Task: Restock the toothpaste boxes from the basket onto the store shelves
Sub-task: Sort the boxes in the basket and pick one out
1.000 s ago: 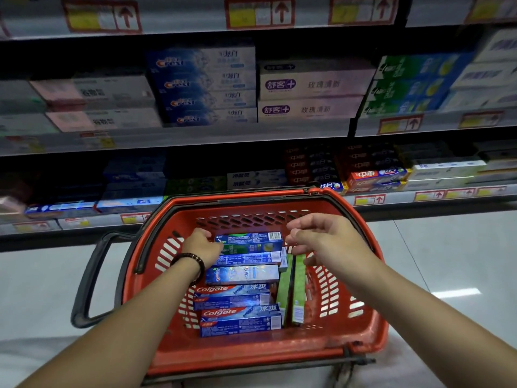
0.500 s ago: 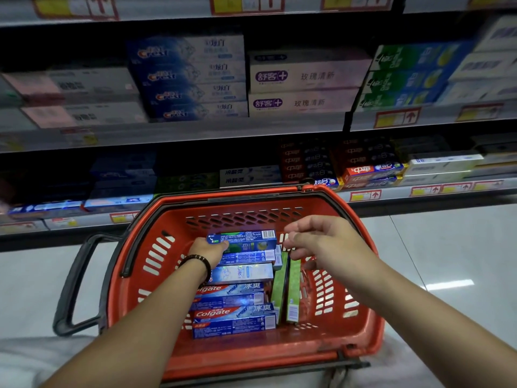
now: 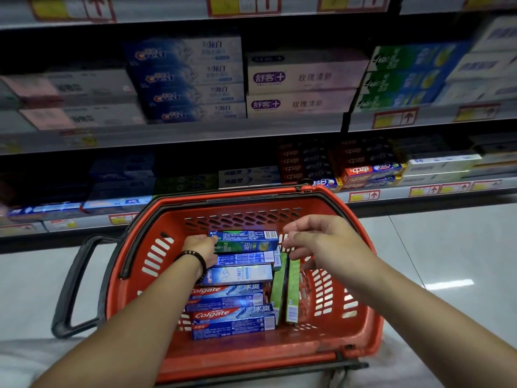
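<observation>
A red shopping basket [image 3: 251, 357] sits in front of me, holding several toothpaste boxes. On top of the stack at the far end lies a blue-and-green box [image 3: 249, 242]. My left hand [image 3: 200, 246], with a dark bead bracelet on the wrist, grips that box's left end. My right hand [image 3: 316, 239] hovers at the box's right end with its fingers loosely curled and nothing in them. Below the top box lie a Crest box [image 3: 237, 274] and Colgate boxes [image 3: 232, 313]. Two green boxes [image 3: 291, 289] stand on edge at the right.
Store shelves face me. The middle shelf [image 3: 195, 135] holds stacked Crest boxes [image 3: 190, 79], white-and-purple boxes [image 3: 302, 79] and green-blue boxes [image 3: 402, 77]. On the lower shelf [image 3: 419, 191] are red and blue boxes. The basket's black handle [image 3: 70, 289] sticks out left over the white floor.
My left hand has slid forward onto the left end of the top box. My right hand has come down slightly toward its right end. The view has tilted a little.
</observation>
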Action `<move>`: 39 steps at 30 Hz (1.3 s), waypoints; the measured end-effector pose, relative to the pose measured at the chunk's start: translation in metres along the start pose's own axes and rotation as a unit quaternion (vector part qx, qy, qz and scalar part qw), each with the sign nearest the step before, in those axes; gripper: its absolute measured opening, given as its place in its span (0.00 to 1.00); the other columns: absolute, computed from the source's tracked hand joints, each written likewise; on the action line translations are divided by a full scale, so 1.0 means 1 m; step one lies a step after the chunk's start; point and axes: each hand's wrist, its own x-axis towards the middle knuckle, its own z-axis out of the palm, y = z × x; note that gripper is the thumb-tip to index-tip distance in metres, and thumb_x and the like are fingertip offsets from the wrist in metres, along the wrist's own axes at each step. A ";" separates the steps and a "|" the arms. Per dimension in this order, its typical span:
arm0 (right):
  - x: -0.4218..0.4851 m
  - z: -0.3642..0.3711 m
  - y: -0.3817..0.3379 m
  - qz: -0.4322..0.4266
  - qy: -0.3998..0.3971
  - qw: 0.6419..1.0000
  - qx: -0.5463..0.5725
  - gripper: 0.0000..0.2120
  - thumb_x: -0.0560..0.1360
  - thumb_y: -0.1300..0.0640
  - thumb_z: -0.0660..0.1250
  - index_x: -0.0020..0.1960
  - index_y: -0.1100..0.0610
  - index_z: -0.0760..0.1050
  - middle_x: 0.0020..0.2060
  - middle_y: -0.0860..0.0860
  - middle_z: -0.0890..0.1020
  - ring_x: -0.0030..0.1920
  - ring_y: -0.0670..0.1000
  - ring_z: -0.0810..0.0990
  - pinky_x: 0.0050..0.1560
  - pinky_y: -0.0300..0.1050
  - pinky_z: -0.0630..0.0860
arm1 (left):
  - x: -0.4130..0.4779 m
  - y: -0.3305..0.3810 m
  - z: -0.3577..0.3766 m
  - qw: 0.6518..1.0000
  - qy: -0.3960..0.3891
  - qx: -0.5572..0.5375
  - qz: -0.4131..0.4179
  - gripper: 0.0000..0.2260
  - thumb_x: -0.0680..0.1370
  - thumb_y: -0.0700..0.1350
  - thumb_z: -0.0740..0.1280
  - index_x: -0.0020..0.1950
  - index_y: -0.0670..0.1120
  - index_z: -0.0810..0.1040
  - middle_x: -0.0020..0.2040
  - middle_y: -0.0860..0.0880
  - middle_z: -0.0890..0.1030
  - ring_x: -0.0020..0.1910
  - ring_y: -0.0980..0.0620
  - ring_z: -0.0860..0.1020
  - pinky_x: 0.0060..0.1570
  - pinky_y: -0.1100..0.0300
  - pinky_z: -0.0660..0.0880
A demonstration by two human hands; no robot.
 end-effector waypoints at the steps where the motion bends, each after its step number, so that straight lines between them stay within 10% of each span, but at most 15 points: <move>1: 0.000 0.000 0.000 -0.001 0.001 1.000 -0.001 0.05 0.82 0.59 0.70 0.53 0.52 0.84 0.44 0.47 0.89 0.47 0.52 0.88 0.47 0.50 0.84 | 0.001 0.000 0.000 1.000 -0.005 -0.017 -0.008 0.10 0.81 0.36 0.70 0.61 0.41 0.76 0.56 0.39 0.79 0.57 0.38 0.81 0.62 0.44 0.80; 4: -0.001 -0.001 -0.001 -0.004 0.004 1.000 -0.004 0.05 0.80 0.59 0.71 0.52 0.52 0.85 0.44 0.48 0.89 0.47 0.52 0.88 0.46 0.49 0.84 | -0.003 0.002 -0.001 1.000 -0.009 -0.019 -0.014 0.05 0.81 0.34 0.70 0.50 0.41 0.76 0.55 0.39 0.79 0.59 0.37 0.81 0.63 0.44 0.80; 12: -0.003 -0.003 -0.004 -0.004 -0.004 1.000 -0.003 0.05 0.82 0.58 0.70 0.53 0.52 0.84 0.46 0.49 0.89 0.49 0.54 0.88 0.44 0.47 0.82 | -0.012 0.009 -0.012 0.999 -0.018 -0.038 -0.004 0.19 0.83 0.31 0.64 0.74 0.37 0.70 0.69 0.37 0.75 0.66 0.36 0.77 0.64 0.43 0.79; 39: -0.006 -0.004 -0.001 -0.018 0.051 0.998 -0.035 0.09 0.80 0.58 0.74 0.58 0.52 0.77 0.51 0.51 0.86 0.53 0.51 0.85 0.35 0.39 0.78 | -0.126 0.071 -0.058 0.992 -0.109 -0.063 0.015 0.11 0.85 0.36 0.62 0.67 0.38 0.70 0.63 0.35 0.77 0.55 0.38 0.82 0.48 0.46 0.84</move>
